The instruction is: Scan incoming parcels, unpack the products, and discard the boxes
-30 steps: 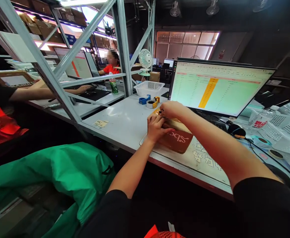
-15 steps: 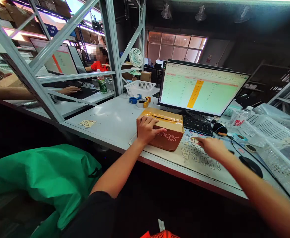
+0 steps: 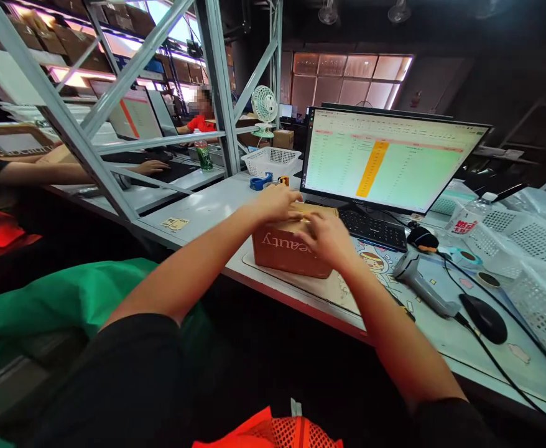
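Note:
A brown cardboard box (image 3: 286, 254) with pale lettering on its front sits on the desk mat near the table edge. My left hand (image 3: 277, 202) reaches over its top from the left, fingers stretched out. My right hand (image 3: 325, 235) is at the box's right side and top, thumb apart from its bent fingers. Tape shows only in part on the top; the hands hide the rest. A slim dark object (image 3: 404, 307) lies beside my right forearm, partly covered by it. The grey barcode scanner (image 3: 420, 286) lies on the mat to the right.
Behind the box stand a monitor (image 3: 389, 165) and keyboard (image 3: 375, 229). A blue tape dispenser (image 3: 260, 181) and white basket (image 3: 272, 162) are at the back. Right: a mouse (image 3: 484, 317), cables and a plastic bottle (image 3: 469, 218). A metal frame (image 3: 219, 87) and a co-worker's arm (image 3: 68, 174) are left.
The box has been turned so a different lettered side faces me. My right hand went from the box to the mat on the right and came back; my left hand shifted to the top.

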Demonstrator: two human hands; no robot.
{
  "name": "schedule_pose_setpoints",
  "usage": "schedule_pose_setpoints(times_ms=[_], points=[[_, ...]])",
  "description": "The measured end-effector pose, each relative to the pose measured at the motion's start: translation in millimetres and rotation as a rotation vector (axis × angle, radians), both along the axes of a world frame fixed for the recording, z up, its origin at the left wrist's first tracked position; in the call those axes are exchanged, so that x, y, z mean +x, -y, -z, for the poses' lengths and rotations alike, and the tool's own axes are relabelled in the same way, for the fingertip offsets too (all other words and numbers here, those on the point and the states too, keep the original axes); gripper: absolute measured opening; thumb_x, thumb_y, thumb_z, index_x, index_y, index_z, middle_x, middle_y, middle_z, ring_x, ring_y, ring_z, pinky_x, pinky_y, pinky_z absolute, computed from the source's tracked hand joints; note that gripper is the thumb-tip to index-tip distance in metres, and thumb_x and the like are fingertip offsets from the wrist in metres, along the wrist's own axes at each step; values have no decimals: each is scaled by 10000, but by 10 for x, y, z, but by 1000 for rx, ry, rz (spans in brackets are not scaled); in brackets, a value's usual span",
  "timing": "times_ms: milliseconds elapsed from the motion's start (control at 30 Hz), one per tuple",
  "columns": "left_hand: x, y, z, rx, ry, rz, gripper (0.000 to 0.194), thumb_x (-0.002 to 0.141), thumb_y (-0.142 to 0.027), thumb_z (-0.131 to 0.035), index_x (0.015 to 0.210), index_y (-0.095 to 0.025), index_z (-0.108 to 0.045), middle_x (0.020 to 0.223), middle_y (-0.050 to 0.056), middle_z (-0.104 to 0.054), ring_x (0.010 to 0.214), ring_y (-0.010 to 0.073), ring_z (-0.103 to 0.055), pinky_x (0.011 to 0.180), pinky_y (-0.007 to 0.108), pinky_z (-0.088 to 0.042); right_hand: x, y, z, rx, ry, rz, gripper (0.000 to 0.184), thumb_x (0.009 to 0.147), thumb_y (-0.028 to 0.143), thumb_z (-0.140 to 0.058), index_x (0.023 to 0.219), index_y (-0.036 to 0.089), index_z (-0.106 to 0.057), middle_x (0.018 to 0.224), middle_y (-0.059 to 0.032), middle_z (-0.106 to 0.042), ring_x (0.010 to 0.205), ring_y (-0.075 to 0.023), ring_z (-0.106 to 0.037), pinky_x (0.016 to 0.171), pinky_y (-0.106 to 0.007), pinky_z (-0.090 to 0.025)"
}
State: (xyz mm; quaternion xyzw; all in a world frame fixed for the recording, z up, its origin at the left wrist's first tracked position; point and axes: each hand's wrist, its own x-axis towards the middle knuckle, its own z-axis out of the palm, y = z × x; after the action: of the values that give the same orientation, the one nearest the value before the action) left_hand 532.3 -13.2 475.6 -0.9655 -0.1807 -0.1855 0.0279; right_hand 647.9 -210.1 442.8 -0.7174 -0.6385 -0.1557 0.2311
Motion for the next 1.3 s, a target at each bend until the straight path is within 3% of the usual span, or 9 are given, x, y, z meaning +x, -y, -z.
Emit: schedule_pose_setpoints(times_ms=[133,300,467,633,767,900,1000,1133,1300], points=[[143,-120,-113,-2,-150,60,395,869,-488,-771,1215,-300,-799,1208,75,-804,1109,305,-718,940,366,-510,-107,-203,245,-56,127,74,511,1059,569,-622,1353,168,-738,1285,-189,-717,1209,-356,-632,1033,-480,-472],[-26,79,-4,258,-189,194,318,1045,-389,-518,1088,-234,-793,1120,114,-798,1030,286,-742,932,394,-505,52,-55,341,-8,142,-70,463,1034,583,-666,1280,210,-787,1228,-146,-748,1179,-335,-643,1012,-461,-478],[-208,234,46,300,-144,160,350,1084,-351,-461,1089,-191,-771,1052,142,-785,882,276,-754,809,394,-523,102,-19,339,52,104,-153,451,990,563,-740,1265,210,-803,1215,-134,-767,1147,-323,-658,1037,-455,-490],[-22,25,-155,298,-21,22,384,1049,-211,-396,1192,-143,-747,1087,186,-783,961,306,-750,827,403,-525,39,111,357,67,79,-193,379,1006,534,-727,1175,208,-822,1188,-132,-780,1081,-306,-671,978,-445,-515],[344,-338,-278,18,-24,-75,411,1046,-357,-443,1153,-167,-792,1098,149,-806,1042,297,-735,933,383,-523,-88,383,408,138,33,-221,362,1007,528,-731,1199,226,-793,1211,-122,-757,1103,-297,-664,981,-443,-520],[531,-587,-136,-358,-184,-57,392,964,-447,-541,1062,-205,-833,1166,93,-815,1075,257,-732,957,312,-524,-156,458,406,150,-1,-193,327,1028,504,-702,1192,228,-769,1362,-136,-700,1279,-325,-612,1128,-498,-469],[524,-668,-33,-362,-185,-55,429,934,-505,-557,1077,-215,-839,1182,91,-816,1082,262,-732,962,312,-531,-140,380,352,118,0,-179,279,1071,472,-625,1119,226,-749,1460,-149,-651,1432,-359,-522,1222,-567,-379],[511,-727,6,-314,-185,-45,491,947,-551,-516,1121,-226,-840,1176,95,-817,1073,266,-728,964,320,-539,-222,404,299,172,17,-152,261,1058,411,-638,1241,236,-703,1376,-151,-678,1283,-353,-599,1139,-554,-414],[572,-790,18,-306,-205,-94,518,966,-571,-508,1164,-223,-837,1249,103,-801,1130,276,-720,1003,323,-534,-621,827,470,562,54,-131,698,996,178,-672,1635,338,-440,1163,-97,-727,1105,-324,-675,1005,-522,-474]])
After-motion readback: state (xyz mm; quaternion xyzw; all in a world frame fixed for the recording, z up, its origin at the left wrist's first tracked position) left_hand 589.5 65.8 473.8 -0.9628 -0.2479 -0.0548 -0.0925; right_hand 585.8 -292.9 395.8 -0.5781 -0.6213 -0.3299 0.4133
